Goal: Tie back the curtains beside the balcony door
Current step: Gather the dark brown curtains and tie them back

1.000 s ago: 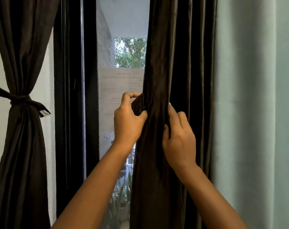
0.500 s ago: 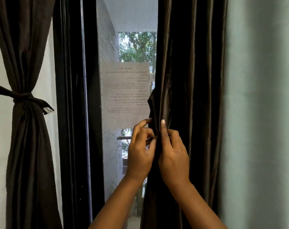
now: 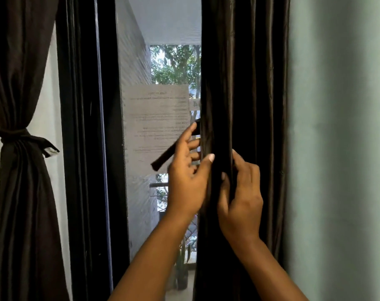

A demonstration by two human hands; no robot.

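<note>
Two curtains (image 3: 239, 105), two hands (image 3: 187, 181), one paper notice (image 3: 156, 118)

The right curtain (image 3: 243, 105) is gripped by the right hand (image 3: 241, 200). A dark tie-back strip (image 3: 165, 156) is held by the left hand (image 3: 188, 181) beside it.

View count: one, head-worn, wide-angle; no second view to overlap.
Position: at head height, close in front of the balcony door (image 3: 111, 148).
Facing: forward, level to slightly downward, through the glass pane (image 3: 158, 127).
Nearness: forearms enter from the bottom edge; left hand (image 3: 188, 174) and right hand (image 3: 242, 198) sit mid-frame.
Frame edges: left curtain (image 3: 22, 192) at left, wall (image 3: 341, 148) at right.
</note>
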